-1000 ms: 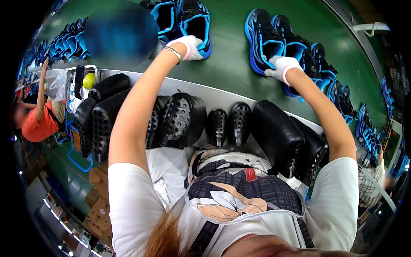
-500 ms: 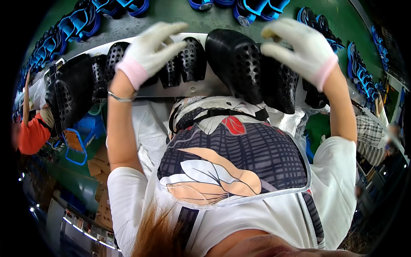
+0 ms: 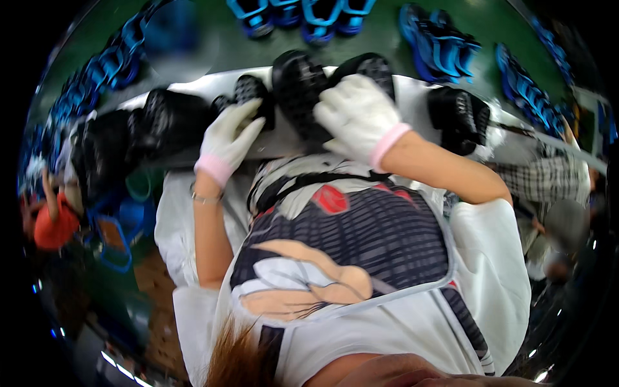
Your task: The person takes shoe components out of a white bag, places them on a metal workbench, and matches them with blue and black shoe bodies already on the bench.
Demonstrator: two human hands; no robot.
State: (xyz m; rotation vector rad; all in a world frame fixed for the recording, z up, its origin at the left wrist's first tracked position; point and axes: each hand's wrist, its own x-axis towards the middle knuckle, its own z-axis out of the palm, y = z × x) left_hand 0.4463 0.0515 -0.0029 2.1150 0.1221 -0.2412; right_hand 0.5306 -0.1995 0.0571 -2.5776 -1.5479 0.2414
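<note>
The left hand, in a white knit glove with a pink cuff, is positioned at a small black perforated block; its thumb and forefinger are parted, and contact with the block cannot be confirmed. The right hand, gloved to match, lies with bent fingers over the lower part of a larger black block with a rounded, perforated top and a second black rounded block beside it; motion blur prevents telling whether it grasps either. These blocks are located on a pale metal ledge in front of the wearer's dark checked apron with flower print. Further black blocks stand on the ledge: a bulky group to the left and a smaller group to the right. Beyond the ledge, a green worktop carries black-and-blue sports shoes, with a separate cluster at the right.
</note>
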